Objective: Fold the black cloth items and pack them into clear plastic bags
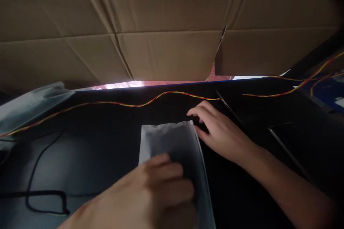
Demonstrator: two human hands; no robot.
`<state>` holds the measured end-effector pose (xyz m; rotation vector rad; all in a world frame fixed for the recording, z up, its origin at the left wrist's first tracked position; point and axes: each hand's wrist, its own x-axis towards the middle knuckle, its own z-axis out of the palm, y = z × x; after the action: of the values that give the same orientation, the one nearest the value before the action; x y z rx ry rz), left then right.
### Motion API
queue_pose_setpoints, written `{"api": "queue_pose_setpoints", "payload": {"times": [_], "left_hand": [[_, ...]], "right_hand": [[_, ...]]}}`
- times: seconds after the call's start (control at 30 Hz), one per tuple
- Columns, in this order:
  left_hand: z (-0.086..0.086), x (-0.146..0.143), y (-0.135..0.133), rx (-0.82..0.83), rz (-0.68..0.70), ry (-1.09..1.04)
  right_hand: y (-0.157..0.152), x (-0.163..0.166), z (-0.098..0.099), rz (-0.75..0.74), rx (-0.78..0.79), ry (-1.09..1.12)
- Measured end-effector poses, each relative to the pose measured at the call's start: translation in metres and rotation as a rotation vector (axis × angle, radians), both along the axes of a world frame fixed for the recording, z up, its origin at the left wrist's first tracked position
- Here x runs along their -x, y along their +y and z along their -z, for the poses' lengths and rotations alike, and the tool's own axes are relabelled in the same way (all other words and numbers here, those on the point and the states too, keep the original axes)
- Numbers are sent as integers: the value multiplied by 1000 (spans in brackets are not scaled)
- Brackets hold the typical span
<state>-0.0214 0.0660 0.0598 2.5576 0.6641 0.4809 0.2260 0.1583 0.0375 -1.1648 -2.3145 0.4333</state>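
A frosted translucent plastic bag (172,134) with a darker area showing through it lies in front of me, its far edge slightly wavy. Over its near left part is my left hand (161,193), fingers curled in and closed on the bag; the thumb and fingertips are hidden. My right hand (215,125) rests just beyond the bag's far right corner, open, with the thumb apart from the bent fingers and nothing visible between them. Its thumb is close to that corner; whether it touches, I cannot tell.
A twisted red and yellow wire (134,105) crosses the black tabletop (107,150). Another translucent bag (34,103) lies far left, a black cable (32,175) nearer. Dark, thin-edged flat objects, one a slab (239,103), lie right. Cardboard (166,53) stands behind the table.
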Motion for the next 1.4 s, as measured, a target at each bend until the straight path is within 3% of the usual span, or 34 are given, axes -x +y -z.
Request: {"api": "queue_pose_setpoints", "payload": {"times": [0.07, 0.13, 0.27, 0.37, 0.6, 0.77, 1.13, 1.3, 1.4], "left_hand": [[-12, -2, 17, -101, -133, 22], [-12, 1, 29, -177, -276, 80], [11, 12, 35, -167, -396, 234], [24, 15, 31, -149, -434, 264], [27, 17, 35, -115, -581, 247], [29, 18, 34, -99, -594, 287], [30, 17, 37, -110, -600, 288], [37, 23, 34, -130, -618, 309], [39, 45, 28, -166, -598, 368]], "right_hand": [[-4, -3, -4, 79, 101, -1], [-7, -7, -9, 80, 200, -25], [-13, -9, -21, -30, 406, 10], [-19, -2, -26, -32, 506, 105], [-46, 22, -14, -2, 383, 39], [-61, 34, -2, 19, 317, 92], [-48, 43, 0, 8, 536, 507], [-27, 25, -12, 97, 660, 616], [-15, 7, -24, 157, 685, 612]]}}
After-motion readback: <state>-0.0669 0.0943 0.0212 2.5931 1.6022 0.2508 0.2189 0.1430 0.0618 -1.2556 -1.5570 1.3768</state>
